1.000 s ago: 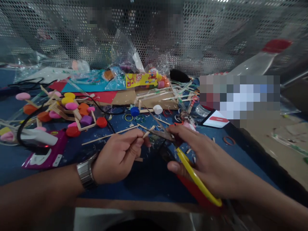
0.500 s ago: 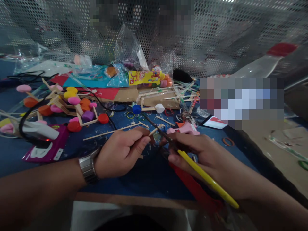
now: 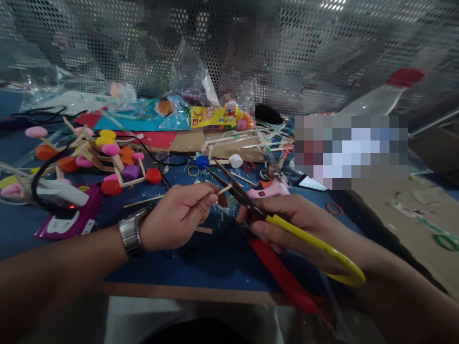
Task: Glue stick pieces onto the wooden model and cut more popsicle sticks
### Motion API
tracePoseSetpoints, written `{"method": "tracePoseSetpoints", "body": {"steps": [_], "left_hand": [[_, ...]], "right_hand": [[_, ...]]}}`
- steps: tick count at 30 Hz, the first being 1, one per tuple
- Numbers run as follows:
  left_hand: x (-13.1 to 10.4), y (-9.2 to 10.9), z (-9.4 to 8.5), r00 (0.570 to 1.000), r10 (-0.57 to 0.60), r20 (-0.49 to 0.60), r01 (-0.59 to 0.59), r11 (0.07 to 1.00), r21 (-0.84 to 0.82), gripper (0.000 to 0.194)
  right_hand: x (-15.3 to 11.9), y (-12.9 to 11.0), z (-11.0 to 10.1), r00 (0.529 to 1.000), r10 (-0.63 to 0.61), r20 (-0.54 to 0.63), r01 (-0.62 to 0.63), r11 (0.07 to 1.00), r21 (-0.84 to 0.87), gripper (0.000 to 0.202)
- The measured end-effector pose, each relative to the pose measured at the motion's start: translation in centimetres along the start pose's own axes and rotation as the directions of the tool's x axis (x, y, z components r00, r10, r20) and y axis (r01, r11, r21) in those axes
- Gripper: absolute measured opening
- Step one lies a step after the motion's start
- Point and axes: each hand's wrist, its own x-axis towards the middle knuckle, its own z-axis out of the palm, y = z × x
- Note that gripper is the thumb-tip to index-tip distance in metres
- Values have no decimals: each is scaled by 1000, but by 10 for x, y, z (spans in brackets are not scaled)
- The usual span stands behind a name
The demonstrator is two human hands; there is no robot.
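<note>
My left hand (image 3: 179,215), with a metal watch on the wrist, pinches a short wooden stick (image 3: 225,189) between thumb and fingers. My right hand (image 3: 297,222) grips scissors (image 3: 251,203) with one yellow and one red handle. The dark blades are apart and point up-left, and the stick's free end lies between them. Both hands hover just above a blue table mat (image 3: 222,260).
A stick frame with coloured bottle caps (image 3: 107,162) lies at the left, beside a white glue gun with black cable (image 3: 59,193). A pink glue gun (image 3: 274,190), loose sticks, rubber bands, plastic bags (image 3: 193,95) and a red-capped bottle (image 3: 383,95) lie behind. Perforated metal screen at back.
The scissors rose and swung so the blades point up-left and opened around the stick end. My left hand lifted the stick slightly toward the blades.
</note>
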Motion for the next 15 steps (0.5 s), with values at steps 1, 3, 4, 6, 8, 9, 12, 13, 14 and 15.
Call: {"method": "tracePoseSetpoints", "body": {"steps": [1,3,4,6,8,9,12,13,14,15], "left_hand": [[0,0,0,1000,0,-1,0,1000,-3,37],[0,0,0,1000,-5,-3,5,1000,1,38],[0,0,1,1000,-6,-4,6,1000,1,38],[0,1,1,1000,-18,-2,18,1000,-7,37],[0,1,1,999,-35,-1,35,999,-31,36],[0,1,1,999,-43,2,43,998,-48,35],[1,1,1,998,-62,12,62,994,-92,31],[1,1,1,998,-68,14,69,992,-102,31],[1,1,1,997,-76,15,77,991,-111,31],[1,1,2,997,-82,14,83,990,-117,31]], "right_hand": [[0,1,0,1000,2,6,-2,1000,21,35],[0,2,-1,1000,14,25,-15,998,57,36],[0,2,-1,999,24,39,-27,996,80,36],[0,3,-1,997,47,63,-55,990,128,37],[-1,3,-2,995,63,73,-74,983,169,37],[-2,4,-2,995,61,74,-73,981,182,37],[-3,7,-3,996,40,85,-57,976,208,36],[-3,8,-4,995,39,87,-57,975,215,36],[-2,9,-4,995,40,89,-59,973,223,36],[-2,10,-4,995,43,89,-63,971,232,37]]}}
